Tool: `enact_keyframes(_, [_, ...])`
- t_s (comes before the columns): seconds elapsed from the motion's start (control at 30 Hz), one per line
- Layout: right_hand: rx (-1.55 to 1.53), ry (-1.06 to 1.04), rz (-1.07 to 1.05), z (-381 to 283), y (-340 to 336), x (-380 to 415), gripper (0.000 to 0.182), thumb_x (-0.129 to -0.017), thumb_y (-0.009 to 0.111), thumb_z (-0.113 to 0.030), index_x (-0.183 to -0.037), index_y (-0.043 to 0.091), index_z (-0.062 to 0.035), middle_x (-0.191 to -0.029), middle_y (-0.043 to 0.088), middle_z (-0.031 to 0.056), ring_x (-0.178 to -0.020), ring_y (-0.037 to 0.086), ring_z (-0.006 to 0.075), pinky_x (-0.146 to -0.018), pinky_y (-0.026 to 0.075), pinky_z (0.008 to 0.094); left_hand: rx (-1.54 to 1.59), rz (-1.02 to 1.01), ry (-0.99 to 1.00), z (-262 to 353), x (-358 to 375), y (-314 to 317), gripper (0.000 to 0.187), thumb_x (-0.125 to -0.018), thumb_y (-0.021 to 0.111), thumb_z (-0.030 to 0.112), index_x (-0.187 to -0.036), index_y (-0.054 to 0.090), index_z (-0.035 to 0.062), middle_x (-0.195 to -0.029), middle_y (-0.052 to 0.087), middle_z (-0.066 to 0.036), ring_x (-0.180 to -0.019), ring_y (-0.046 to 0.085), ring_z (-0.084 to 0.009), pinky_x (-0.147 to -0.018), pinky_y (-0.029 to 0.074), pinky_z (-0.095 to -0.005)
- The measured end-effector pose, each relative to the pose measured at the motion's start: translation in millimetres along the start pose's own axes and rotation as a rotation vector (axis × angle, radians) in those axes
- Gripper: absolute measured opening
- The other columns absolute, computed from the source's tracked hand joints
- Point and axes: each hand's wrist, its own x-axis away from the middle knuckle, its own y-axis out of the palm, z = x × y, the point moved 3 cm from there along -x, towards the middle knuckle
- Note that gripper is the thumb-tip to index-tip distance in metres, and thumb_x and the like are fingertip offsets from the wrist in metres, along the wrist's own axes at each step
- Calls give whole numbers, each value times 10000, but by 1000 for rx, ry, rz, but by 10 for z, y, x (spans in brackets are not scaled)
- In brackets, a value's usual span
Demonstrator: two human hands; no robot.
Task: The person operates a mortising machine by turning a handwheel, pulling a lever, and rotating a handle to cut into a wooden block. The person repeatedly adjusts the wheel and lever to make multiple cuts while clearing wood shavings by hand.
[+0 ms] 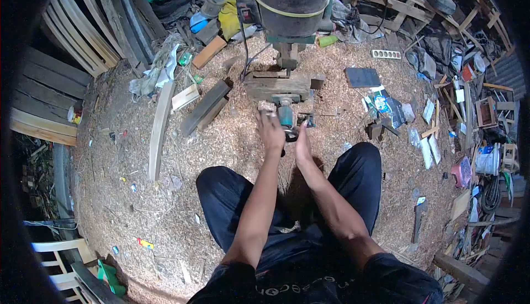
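Observation:
Between my knees and the machine, my left hand (270, 133) reaches forward, its fingers at the near end of a small pale wooden block (268, 106). My right hand (302, 145) lies against the right side of a dark handwheel (291, 133), its fingers partly hidden. The wheel sits at the near end of a green metal vise-like part (285, 116) of the machine. Beyond it, a thick worn wooden piece (279, 86) lies crosswise below the machine's metal head (287, 56).
A large dark motor housing (291, 11) rises ahead. Dark timber (205, 108) and a long pale curved board (161, 133) lie left on shavings. On the right are a dark flat block (362, 77), a power strip (386, 54) and scrap. Curved slats (77, 28) lean far left.

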Motion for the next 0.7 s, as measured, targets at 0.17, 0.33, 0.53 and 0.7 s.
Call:
enact_keyframes(0.17, [-304,-197,-139,-743,136,297,795,-1022,235,-645,-1282,533,45,-1279,596,229,-1264,521,302,-1103,349,434,-573,-271,-59,-1249,-335,-491,640,-1029,333,473,-1506,374,48,-1437,489,-264,-1318,473,-427,-1118,347,-443])
enact_keyframes(0.33, [-19,63,106,0,-289,-159,718,-1054,246,-564,-1274,554,47,-1194,623,200,-1152,569,279,-1014,415,403,-11,92,-70,-176,-216,-569,625,-1036,355,471,-1434,419,-6,-1423,494,-252,-1289,488,-418,-1114,331,-464])
enact_keyframes(0.53, [7,-124,-23,-217,-8,18,720,-1053,275,-556,-1312,533,64,-1329,560,210,-1246,496,285,-1093,336,380,147,-63,-121,-240,-246,-123,660,-1026,352,480,-1477,364,-2,-1481,417,-283,-1385,391,-411,-1163,284,-436])
enact_keyframes(0.7, [36,-206,14,-260,-202,3,735,-1056,281,-549,-1402,440,79,-1431,497,193,-1363,429,277,-1154,277,371,-290,132,-340,-844,-365,-568,777,-1024,253,542,-1512,260,-62,-1530,330,-300,-1440,260,-455,-1202,203,-462])
